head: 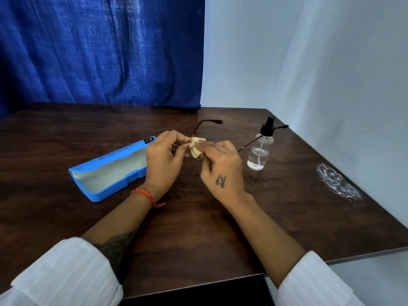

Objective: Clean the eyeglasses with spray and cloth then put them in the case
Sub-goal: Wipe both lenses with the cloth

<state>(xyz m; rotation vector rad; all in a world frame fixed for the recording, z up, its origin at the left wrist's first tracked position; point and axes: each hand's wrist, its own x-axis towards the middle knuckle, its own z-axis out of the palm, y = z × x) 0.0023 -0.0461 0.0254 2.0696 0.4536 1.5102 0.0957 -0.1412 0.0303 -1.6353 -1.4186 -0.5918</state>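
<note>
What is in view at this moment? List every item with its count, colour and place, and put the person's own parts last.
eyeglasses: one, dark thin frame, held above the table centre, temples spread
cloth: one, cream, folded over a lens between the hands
spray bottle: one, clear with black pump, upright, right of the hands
case: one, light blue with pale lining, open, left of the hands
table: one, dark brown wood
white smear: one, near the table's right edge
curtain: one, blue, behind the table
wall: pale, behind and right
left hand: orange thread at wrist, pinches the frame
right hand: tattooed, holds the cloth
sleeves: two, white
</note>
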